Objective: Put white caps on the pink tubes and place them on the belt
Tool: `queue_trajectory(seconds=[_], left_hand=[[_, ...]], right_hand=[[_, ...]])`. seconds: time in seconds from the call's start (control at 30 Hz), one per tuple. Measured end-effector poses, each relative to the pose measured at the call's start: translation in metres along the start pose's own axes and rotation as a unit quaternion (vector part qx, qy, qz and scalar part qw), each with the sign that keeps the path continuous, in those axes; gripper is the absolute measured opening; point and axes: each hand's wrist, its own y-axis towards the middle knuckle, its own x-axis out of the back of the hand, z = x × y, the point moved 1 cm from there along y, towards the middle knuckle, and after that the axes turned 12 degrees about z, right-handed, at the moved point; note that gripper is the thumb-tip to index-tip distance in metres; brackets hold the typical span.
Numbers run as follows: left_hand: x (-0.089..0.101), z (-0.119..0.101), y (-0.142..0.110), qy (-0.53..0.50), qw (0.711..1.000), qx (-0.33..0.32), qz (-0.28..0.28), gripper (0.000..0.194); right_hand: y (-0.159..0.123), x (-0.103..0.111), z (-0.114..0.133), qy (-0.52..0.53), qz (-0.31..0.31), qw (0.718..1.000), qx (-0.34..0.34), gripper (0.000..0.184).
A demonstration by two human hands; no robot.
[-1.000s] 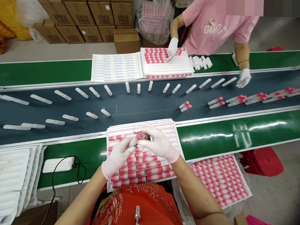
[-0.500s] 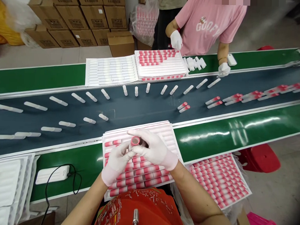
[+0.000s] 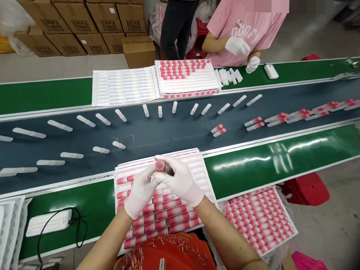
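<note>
Both gloved hands meet above a white tray (image 3: pixel 204 171) partly filled with rows of pink-and-white tubes (image 3: pixel 165 213). My left hand (image 3: pixel 141 190) and my right hand (image 3: pixel 180 180) pinch one pink tube (image 3: pixel 160 166) between them, its round end turned up toward the camera. The tray rests on the green near ledge, beside the dark conveyor belt (image 3: pixel 174 131).
White tubes (image 3: pixel 86 120) and pink-capped tubes (image 3: pixel 218 130) ride on the belt. Across it a person in a pink shirt (image 3: pixel 245 29) holds gloved hands near another tray (image 3: pixel 185 74). A full tray (image 3: pixel 258 218) lies low right. A power bank (image 3: pixel 48 221) with cable sits left. Cartons stand behind.
The tube in my hands has turned so its open end faces up. The view drifted, shifting the scene leftward. The person opposite pulled both hands back from the belt toward their body.
</note>
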Motion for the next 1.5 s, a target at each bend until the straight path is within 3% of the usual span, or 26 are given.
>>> queue_trajectory(seconds=[0.07, 0.13, 0.27, 0.37, 0.47, 0.57, 0.67, 0.77, 0.83, 0.9, 0.97, 1.0, 1.03, 1.1, 1.17, 1.23, 1.3, 1.43, 1.5], left_hand=[[0.003, -0.002, 0.007, 0.009, 0.999, 0.002, 0.033, 0.027], [0.004, -0.003, 0.014, 0.039, 0.999, 0.010, 0.027, 0.029], [-0.013, 0.016, 0.021, 0.092, 0.991, 0.078, -0.056, 0.044], [-0.040, 0.035, 0.011, 0.106, 0.977, 0.182, -0.014, 0.039], [-0.071, 0.036, -0.002, 0.124, 0.949, 0.275, 0.089, 0.028], [-0.096, 0.024, 0.001, 0.206, 0.902, 0.344, 0.158, 0.034], [-0.112, 0.017, 0.016, 0.269, 0.872, 0.361, 0.191, 0.040], [-0.109, 0.020, 0.022, 0.219, 0.888, 0.369, 0.167, 0.026], [-0.090, 0.022, 0.013, 0.129, 0.911, 0.370, 0.131, 0.018], [-0.058, 0.020, -0.006, 0.046, 0.934, 0.349, 0.063, 0.019], [-0.017, 0.019, -0.031, -0.005, 0.948, 0.316, -0.036, 0.029], [0.004, 0.019, -0.044, -0.022, 0.948, 0.304, -0.087, 0.033], [0.024, 0.021, -0.057, -0.037, 0.944, 0.297, -0.142, 0.035], [0.056, 0.029, -0.079, -0.073, 0.930, 0.285, -0.219, 0.037], [0.073, 0.039, -0.096, -0.114, 0.921, 0.276, -0.250, 0.039], [0.078, 0.047, -0.105, -0.151, 0.921, 0.266, -0.240, 0.041], [0.075, 0.050, -0.107, -0.180, 0.924, 0.261, -0.213, 0.043], [0.063, 0.039, -0.100, -0.177, 0.940, 0.247, -0.153, 0.046], [0.058, 0.029, -0.094, -0.171, 0.949, 0.236, -0.117, 0.046]], right_hand=[[0.002, 0.006, -0.005, -0.010, 0.032, 0.999, 0.007, 0.025], [0.006, 0.014, -0.014, -0.022, 0.027, 0.999, 0.010, 0.020], [0.039, 0.054, -0.052, -0.029, -0.128, 0.990, -0.055, 0.026], [0.082, 0.100, -0.100, -0.090, -0.209, 0.966, -0.120, 0.033], [0.116, 0.127, -0.148, -0.203, -0.159, 0.941, -0.218, 0.024], [0.130, 0.131, -0.176, -0.250, -0.113, 0.922, -0.273, 0.022], [0.128, 0.132, -0.181, -0.253, -0.105, 0.920, -0.279, 0.034], [0.110, 0.132, -0.170, -0.260, -0.127, 0.912, -0.290, 0.068], [0.089, 0.119, -0.155, -0.270, -0.148, 0.914, -0.262, 0.071], [0.066, 0.085, -0.138, -0.285, -0.105, 0.937, -0.173, 0.050], [0.049, 0.030, -0.122, -0.294, 0.053, 0.953, -0.052, 0.035], [0.044, -0.002, -0.116, -0.308, 0.160, 0.938, -0.002, 0.031], [0.043, -0.032, -0.112, -0.311, 0.209, 0.927, 0.019, 0.024], [0.047, -0.084, -0.107, -0.322, 0.266, 0.908, 0.028, 0.012], [0.057, -0.118, -0.107, -0.337, 0.284, 0.898, 0.013, 0.006], [0.065, -0.134, -0.107, -0.350, 0.293, 0.890, -0.007, 0.011], [0.068, -0.136, -0.108, -0.354, 0.297, 0.887, -0.025, 0.016], [0.065, -0.119, -0.103, -0.342, 0.302, 0.889, -0.050, 0.008], [0.062, -0.105, -0.094, -0.297, 0.269, 0.914, -0.062, 0.015]])
